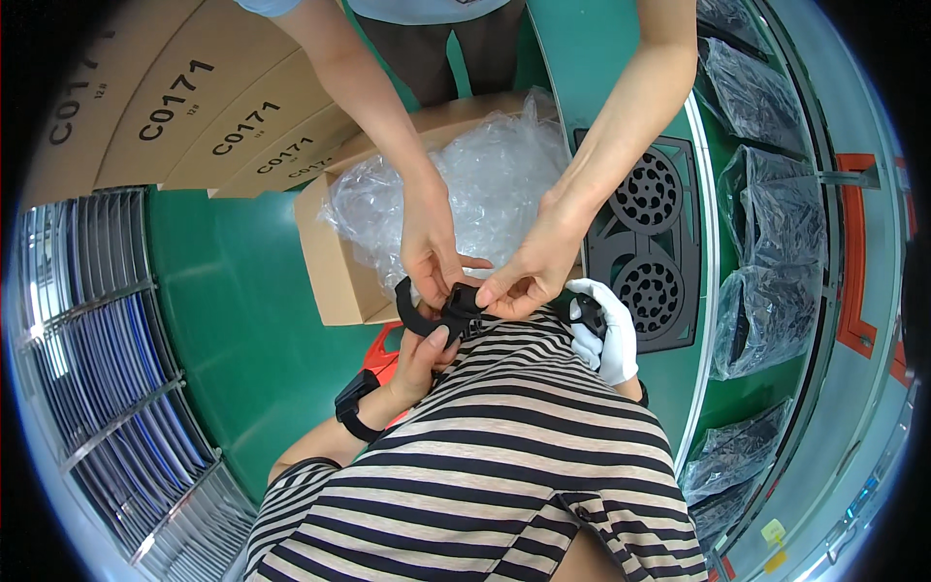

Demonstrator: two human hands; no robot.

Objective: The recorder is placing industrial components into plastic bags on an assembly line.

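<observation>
My left hand (425, 357) pinches the lower part of a black wrist strap (412, 308) in front of my striped shirt, thumb on top. A small square black module (466, 299) sits on the strap. Facing me, a co-worker's hands, one at the left (432, 238) and one at the right (531, 267), grip the strap and its module from above. A black wrist device (357, 396) is fastened round my left wrist. My right hand (617, 335), in a white glove, is curled beside a rounded black thing (588, 313) that I cannot make out; its fingers are partly hidden.
An open cardboard box (335, 276) holding clear plastic wrap (485, 165) stands beyond the hands. Stacked cartons (184, 107) are at far left, a metal rack (116, 388) at left. To the right lie a black two-grille panel (645, 242) and bagged black parts (771, 310).
</observation>
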